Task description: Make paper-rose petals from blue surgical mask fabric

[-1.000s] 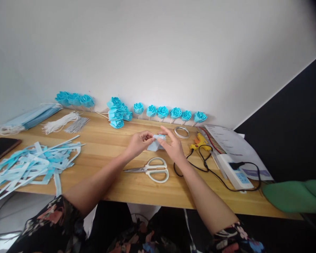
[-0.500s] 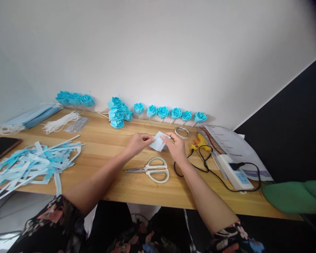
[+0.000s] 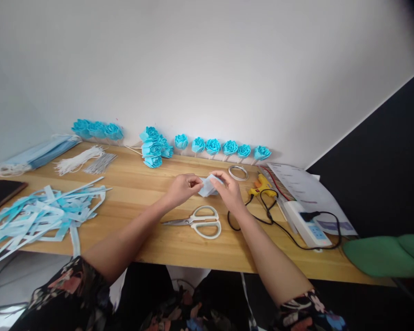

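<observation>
Together, left grip [image 3: 195, 184] and right grip [image 3: 219, 180] pinch pale-blue fabric [image 3: 208, 186] | scissors [image 3: 193, 222] lie nearby

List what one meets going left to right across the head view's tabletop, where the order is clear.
Phone, white cords, left hand, light-blue fabric, right hand, yellow glue gun, white power strip.

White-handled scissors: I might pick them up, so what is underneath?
Bare wooden tabletop shows through both handle loops of the scissors and around the blades. Whatever lies directly beneath the blades and handles is covered, so I cannot tell.
</observation>
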`<state>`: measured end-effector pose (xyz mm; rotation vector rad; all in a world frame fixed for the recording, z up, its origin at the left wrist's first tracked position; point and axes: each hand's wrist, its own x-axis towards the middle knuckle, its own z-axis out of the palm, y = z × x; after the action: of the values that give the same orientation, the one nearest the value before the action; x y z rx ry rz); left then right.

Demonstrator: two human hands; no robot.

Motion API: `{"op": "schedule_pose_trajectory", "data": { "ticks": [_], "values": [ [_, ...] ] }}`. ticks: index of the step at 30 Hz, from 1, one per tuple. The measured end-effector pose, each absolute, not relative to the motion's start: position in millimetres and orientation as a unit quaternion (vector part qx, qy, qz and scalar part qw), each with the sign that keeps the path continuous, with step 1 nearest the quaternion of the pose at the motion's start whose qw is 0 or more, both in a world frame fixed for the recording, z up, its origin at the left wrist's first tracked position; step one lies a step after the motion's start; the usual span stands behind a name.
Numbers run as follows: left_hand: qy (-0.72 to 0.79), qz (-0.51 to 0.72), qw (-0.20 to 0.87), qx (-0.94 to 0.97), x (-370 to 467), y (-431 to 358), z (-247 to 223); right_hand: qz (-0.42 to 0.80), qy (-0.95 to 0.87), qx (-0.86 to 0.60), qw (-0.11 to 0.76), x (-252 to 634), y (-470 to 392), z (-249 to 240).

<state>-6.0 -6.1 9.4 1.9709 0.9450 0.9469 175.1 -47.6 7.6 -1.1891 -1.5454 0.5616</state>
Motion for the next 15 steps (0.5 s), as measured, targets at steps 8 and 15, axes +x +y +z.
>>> {"op": "schedule_pose_trajectory", "data": {
  "ticks": [8, 15],
  "values": [
    [0.362, 0.346, 0.364, 0.785, -7.5, -4.0, 5.7, 0.212, -0.627, -0.522, 0.539, 177.3, -46.5, 4.9],
    [0.365, 0.345, 0.379, 0.777, -8.1, -0.4, 0.8, 0.209, -0.618, -0.519, 0.553, 178.0, -44.2, 2.9]
  ]
}}
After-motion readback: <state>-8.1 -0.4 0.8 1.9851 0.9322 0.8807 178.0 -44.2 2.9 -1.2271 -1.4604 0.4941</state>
